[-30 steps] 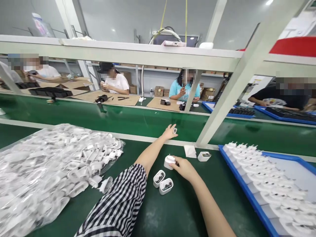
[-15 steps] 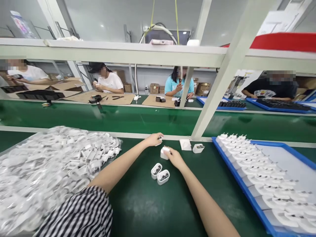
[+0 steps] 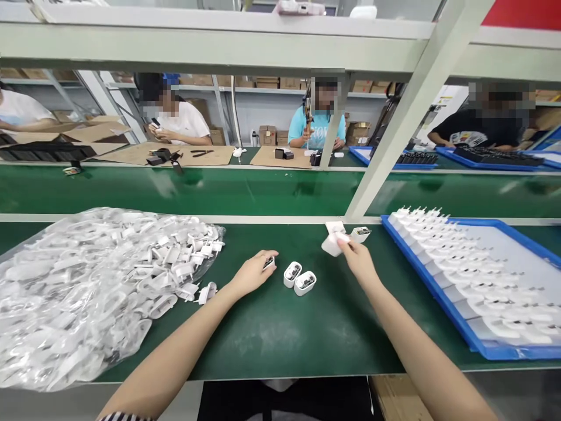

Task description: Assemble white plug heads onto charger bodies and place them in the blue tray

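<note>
Far L on green surface (image 3: 263, 351): clear bag (image 3: 65, 292). L hand (image 3: 255, 273): fingers wrapped round white housing (image 3: 270, 267), just L of two open housings (image 3: 299, 279); prob. light, stiff, innards fragile, so grip outer walls. R hand (image 3: 358, 260): fingers pinching white case (image 3: 331, 248), prob. light, slick; hold sides. Far R: blue tray (image 3: 517, 353).

Holds the left arm (image 3: 175, 354) and the right arm (image 3: 416, 336) out in front, slanting inward toward each other, with both wrists (image 3: 231, 290) nearly straight. Curls the left hand (image 3: 253, 273) with its back upward and thumb (image 3: 265, 273) and fingers (image 3: 262, 255) bent into a grip. Pinches with the right hand (image 3: 359, 259), farther forward and well apart from the left.
</note>
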The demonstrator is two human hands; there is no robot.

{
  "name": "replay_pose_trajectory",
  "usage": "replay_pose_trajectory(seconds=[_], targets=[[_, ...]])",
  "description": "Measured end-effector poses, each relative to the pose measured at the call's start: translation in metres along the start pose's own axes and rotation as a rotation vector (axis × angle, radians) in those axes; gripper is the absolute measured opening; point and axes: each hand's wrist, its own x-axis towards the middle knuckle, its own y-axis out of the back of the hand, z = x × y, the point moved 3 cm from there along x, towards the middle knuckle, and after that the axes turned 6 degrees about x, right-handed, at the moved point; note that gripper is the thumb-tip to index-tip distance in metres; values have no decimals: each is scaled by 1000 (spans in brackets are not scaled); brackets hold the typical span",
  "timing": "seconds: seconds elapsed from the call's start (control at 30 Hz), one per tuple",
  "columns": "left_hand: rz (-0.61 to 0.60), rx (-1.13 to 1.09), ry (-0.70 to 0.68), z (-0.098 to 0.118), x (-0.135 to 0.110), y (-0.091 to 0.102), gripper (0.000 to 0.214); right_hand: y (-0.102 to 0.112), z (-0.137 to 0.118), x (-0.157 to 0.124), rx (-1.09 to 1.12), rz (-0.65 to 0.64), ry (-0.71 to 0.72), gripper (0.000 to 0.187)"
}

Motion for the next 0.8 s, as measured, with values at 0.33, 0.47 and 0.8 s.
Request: replay_pose_trajectory(seconds=[0.33,0.47,0.8], targets=[[105,5,-4,7,-9,3,46,-1,26,4,66,79,-49,45],[31,52,94,7,-11,7,53,3,32,11,80,83,-83,43],[-280,504,610,-32,-68,80,36,11,13,4,-141,116,1,34]])
